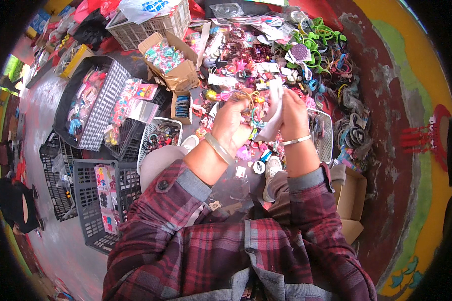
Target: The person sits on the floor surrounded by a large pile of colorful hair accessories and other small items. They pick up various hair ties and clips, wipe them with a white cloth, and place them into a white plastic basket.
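Note:
My left hand is closed around a small bunch of hair ties, tan and teal strands showing past the fingers. To its right, my right hand grips a whitish plastic bag that hangs long and thin between the two hands. The bag's opening cannot be made out. Below and beyond both hands spreads a large heap of hair accessories, with dark red beads, pink pieces and white cards.
A white basket of small items stands left of my knees, another white basket to the right. Cardboard boxes, a black bin and a grey crate stand at left. Bright green headbands lie at the far right.

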`<state>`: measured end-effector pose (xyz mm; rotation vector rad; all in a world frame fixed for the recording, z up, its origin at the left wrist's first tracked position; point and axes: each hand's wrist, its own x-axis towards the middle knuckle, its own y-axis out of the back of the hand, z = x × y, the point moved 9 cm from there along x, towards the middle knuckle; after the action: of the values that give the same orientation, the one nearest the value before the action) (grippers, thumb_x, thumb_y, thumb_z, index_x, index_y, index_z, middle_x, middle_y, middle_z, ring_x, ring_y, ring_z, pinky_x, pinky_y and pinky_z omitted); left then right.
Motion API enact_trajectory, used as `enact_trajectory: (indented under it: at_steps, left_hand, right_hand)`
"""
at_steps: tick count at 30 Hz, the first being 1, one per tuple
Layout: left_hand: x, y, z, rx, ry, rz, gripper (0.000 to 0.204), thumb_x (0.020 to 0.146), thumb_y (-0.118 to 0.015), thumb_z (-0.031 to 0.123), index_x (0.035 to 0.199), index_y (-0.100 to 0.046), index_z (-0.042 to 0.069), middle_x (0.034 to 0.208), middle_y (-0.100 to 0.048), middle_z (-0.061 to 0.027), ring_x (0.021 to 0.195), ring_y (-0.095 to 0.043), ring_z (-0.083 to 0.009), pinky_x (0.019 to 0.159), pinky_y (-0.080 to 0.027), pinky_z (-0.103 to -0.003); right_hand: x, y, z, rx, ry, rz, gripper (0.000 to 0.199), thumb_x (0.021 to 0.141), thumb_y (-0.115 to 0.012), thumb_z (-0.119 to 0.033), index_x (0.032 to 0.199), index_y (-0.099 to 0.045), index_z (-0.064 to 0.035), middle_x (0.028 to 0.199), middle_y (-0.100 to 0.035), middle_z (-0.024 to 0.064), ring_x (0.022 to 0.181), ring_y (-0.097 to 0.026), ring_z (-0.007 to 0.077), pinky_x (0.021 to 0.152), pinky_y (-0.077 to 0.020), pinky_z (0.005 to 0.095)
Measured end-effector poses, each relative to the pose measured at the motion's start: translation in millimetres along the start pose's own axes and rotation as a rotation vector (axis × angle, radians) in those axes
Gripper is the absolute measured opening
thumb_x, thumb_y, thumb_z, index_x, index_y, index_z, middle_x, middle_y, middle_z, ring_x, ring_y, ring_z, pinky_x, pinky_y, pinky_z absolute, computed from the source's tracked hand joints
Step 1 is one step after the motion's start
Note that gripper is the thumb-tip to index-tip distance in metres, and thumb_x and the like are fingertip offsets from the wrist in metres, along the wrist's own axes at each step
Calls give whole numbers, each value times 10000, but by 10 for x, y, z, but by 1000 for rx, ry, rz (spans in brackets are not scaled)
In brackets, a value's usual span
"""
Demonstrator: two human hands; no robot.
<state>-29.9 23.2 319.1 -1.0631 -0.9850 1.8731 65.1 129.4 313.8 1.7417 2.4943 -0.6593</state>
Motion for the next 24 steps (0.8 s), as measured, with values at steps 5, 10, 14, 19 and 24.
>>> enact_trajectory:
  at_steps: [5, 10, 14, 19, 24]
  left_hand:
    - [49, 67, 59, -266, 62, 9, 242, 829, -414, 93, 1006, -487, -55, 949, -555, -193, 874, -548, -301, 804, -467, -400]
    - [212, 163, 134, -230, -33, -103, 315, 822, -407, 196, 979, -481, -67, 938, -552, -187, 869, -537, -301, 833, -442, -418]
    - [129, 116, 225, -214, -56, -39, 314, 839, -399, 227, 976, -494, -39, 943, -558, -167, 873, -536, -282, 839, -435, -408]
    - [90, 94, 88, -183, -33, 18, 237, 865, -386, 262, 893, -492, 51, 829, -552, -89, 761, -557, -235, 725, -463, -376]
    - [61, -23, -107, -153, 65, -62, 227, 922, -344, 194, 998, -495, 42, 944, -545, -71, 908, -529, -189, 836, -424, -326]
  right_hand:
    - [36, 106, -176, 196, -115, -142, 186, 845, -467, -114, 994, -537, -28, 895, -585, 74, 825, -570, 203, 753, -468, 364]
    - [-89, -2, -515, 107, -50, -337, 263, 850, -516, -149, 1082, -540, -27, 1066, -577, 75, 930, -551, 194, 823, -411, 319]
    - [-297, -257, -707, -186, 184, -465, 197, 842, -535, -77, 1019, -584, -6, 1057, -584, 84, 956, -553, 159, 828, -425, 293]
    - [-822, -830, -558, -821, 766, -647, 205, 741, -596, -24, 934, -638, -80, 1113, -536, 142, 980, -531, 246, 827, -426, 324]
    - [-851, -865, -609, -1000, 1077, -307, 194, 729, -611, -31, 921, -631, -41, 911, -607, 124, 821, -582, 252, 721, -463, 308]
